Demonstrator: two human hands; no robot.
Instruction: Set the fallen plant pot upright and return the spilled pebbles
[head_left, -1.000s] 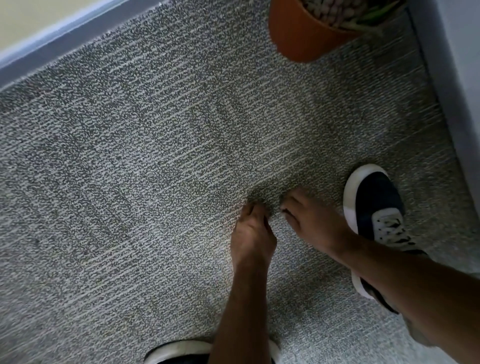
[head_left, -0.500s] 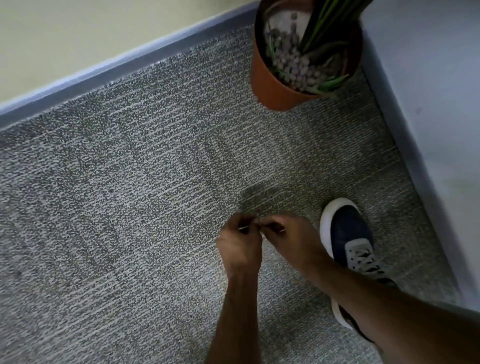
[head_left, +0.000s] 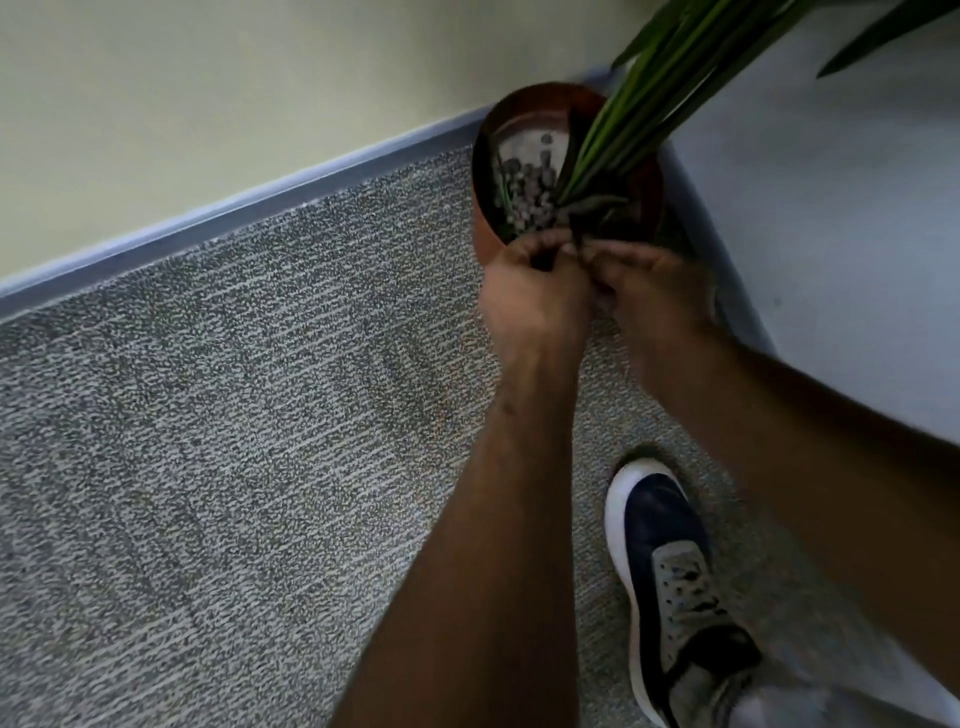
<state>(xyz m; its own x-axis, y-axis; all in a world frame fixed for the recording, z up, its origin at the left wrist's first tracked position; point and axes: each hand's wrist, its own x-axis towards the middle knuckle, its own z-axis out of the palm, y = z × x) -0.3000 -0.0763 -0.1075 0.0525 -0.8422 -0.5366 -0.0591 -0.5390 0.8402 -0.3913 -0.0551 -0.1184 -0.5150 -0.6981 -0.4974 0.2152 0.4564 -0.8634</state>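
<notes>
Grey carpet (head_left: 218, 467) runs to the wall's blue skirting (head_left: 260, 200), where my terracotta plant pot (head_left: 485, 228) stands upright in the corner, its long green leaves (head_left: 654, 98) fanning up and right. My navy shoe (head_left: 662, 566) is planted just below. My left hand (head_left: 535, 296) and right hand (head_left: 660, 296) meet over the pot's near rim, fingers (head_left: 540, 247) curled together as if cupping gathered pebbles for release; whether they hold any, I cannot tell. Grey pebbles (head_left: 530, 200) already lie inside the pot, around the plant's base.
</notes>
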